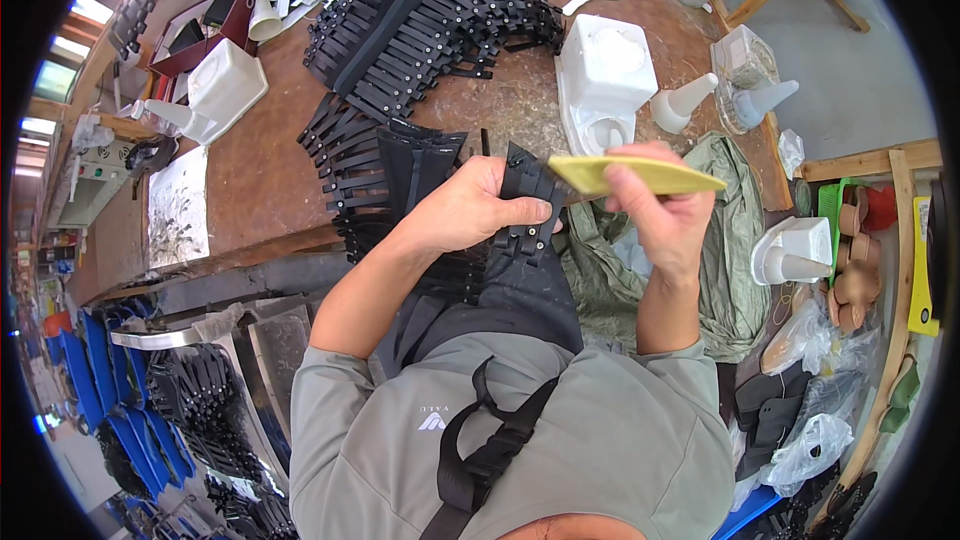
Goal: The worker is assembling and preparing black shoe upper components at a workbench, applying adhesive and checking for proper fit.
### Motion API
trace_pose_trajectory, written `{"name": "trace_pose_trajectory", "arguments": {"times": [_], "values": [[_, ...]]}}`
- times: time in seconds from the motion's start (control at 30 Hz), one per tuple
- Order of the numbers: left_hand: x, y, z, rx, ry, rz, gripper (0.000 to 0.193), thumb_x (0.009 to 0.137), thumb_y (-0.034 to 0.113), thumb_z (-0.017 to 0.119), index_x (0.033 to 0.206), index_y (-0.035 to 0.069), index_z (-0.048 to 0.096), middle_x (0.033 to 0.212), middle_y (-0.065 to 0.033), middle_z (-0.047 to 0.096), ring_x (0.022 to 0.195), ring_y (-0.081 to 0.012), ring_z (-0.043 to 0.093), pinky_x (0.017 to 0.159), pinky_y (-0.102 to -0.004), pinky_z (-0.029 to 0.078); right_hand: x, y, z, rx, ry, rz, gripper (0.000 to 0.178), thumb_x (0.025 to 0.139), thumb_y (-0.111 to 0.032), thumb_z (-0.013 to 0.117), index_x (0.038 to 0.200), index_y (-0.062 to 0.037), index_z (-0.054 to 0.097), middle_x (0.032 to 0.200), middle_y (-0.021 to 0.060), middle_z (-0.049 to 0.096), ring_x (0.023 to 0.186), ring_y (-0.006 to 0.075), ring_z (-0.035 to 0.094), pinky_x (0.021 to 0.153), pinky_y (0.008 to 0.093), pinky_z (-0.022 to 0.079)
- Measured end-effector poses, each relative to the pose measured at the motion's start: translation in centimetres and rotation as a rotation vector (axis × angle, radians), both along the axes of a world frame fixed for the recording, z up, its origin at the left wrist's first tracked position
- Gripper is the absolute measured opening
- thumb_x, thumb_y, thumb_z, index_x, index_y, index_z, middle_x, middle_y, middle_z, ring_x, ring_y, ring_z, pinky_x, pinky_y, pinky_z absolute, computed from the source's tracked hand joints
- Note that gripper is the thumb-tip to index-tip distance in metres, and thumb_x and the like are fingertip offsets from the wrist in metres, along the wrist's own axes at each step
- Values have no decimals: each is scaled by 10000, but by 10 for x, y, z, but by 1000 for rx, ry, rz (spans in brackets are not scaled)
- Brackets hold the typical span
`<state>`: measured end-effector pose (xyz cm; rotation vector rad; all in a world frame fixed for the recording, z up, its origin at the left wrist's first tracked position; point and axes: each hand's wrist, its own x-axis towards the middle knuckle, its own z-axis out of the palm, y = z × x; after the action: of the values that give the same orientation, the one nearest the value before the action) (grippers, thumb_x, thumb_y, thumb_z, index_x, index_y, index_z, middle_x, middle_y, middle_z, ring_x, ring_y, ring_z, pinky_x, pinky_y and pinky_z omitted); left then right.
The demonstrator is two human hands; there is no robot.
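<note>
My left hand (464, 208) is closed on a black strap piece (524, 202) with small metal rivets, thumb on top, in front of the table's near edge. It looks like a sandal upper. Just right of it, my right hand (662, 215) pinches a flat yellow piece (640, 176) with a pointed right end. The yellow piece's left end comes close to the strap piece; whether they touch I cannot tell. A long heap of similar black strap pieces (400, 50) runs from the far table to my lap, several of them lying left of my left hand.
White containers with cone-shaped nozzles (608, 65) stand on the brown table (265, 175) at right and left. A dark red box (205, 30) is at the far left. Green cloth (715, 270) hangs on my right, near bagged items (815, 440). Blue panels (120, 380) stand lower left.
</note>
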<state>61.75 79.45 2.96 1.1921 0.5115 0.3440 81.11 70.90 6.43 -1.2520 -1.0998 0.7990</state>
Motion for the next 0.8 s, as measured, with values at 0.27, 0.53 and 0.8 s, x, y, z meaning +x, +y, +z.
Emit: {"name": "trace_pose_trajectory", "arguments": {"times": [0.27, 0.53, 0.8], "values": [[0, 1, 5, 11, 18, 23, 143, 849, 98, 661, 930, -19, 668, 839, -60, 688, 751, -95, 609, 702, -250, 492, 7, -9, -2, -5, -1, 80, 124, 844, -38, 643, 960, 1, 665, 805, 36, 654, 668, 78, 585, 574, 210, 451], [1, 2, 5, 3, 33, 57, 111, 826, 91, 679, 870, -10, 686, 820, -77, 697, 723, -106, 624, 694, -238, 492, 13, -13, -5, -46, -5, 142, 126, 864, -66, 640, 960, 15, 656, 810, 43, 640, 634, 75, 580, 553, 199, 446], [3, -3, 3, 9, -34, 30, 162, 844, 73, 654, 980, -15, 663, 853, -87, 693, 750, -105, 628, 705, -239, 493, 1, 2, -1, 54, 70, 44, 151, 856, -75, 648, 976, 17, 655, 772, 33, 645, 595, 64, 557, 515, 200, 442]]}}
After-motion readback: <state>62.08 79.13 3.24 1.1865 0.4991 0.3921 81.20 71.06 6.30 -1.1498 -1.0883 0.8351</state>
